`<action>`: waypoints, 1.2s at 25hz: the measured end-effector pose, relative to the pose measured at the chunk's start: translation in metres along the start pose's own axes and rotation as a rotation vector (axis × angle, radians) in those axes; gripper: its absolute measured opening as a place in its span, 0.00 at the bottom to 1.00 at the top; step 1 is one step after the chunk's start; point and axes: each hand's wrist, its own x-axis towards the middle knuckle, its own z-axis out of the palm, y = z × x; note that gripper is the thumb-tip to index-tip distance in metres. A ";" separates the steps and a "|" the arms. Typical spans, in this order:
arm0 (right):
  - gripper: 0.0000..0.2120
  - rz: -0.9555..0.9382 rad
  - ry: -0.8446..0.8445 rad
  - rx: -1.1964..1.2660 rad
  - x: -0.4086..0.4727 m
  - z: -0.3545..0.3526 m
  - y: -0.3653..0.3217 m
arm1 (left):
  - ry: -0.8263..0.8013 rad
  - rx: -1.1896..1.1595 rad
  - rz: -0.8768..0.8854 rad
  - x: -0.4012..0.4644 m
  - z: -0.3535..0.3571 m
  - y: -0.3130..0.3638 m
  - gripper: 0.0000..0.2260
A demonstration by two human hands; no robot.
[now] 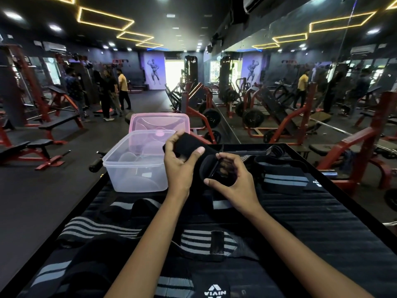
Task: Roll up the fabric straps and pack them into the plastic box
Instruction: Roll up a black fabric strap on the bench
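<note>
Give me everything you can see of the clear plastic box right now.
The clear plastic box is a translucent, rounded-rectangular tub with a thickened rim, standing upright and open on the far left part of the black ribbed surface. No strap is inside; only moulded curves and a small label show through its walls. Its pink lid stands behind it, not on it. The left hand, holding a black strap, hovers by its right rim; whether they touch is unclear.

held strap [189, 145] plain blk | other straps [206, 239] blk w/ grey stripes | box [135, 166] clear | lid [160, 122] pink | bench top [311, 214] blk, ribbed | gym frames [365, 143] red
</note>
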 end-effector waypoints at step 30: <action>0.30 -0.087 0.069 -0.127 0.003 0.000 -0.004 | -0.174 0.424 0.157 -0.019 0.002 -0.016 0.13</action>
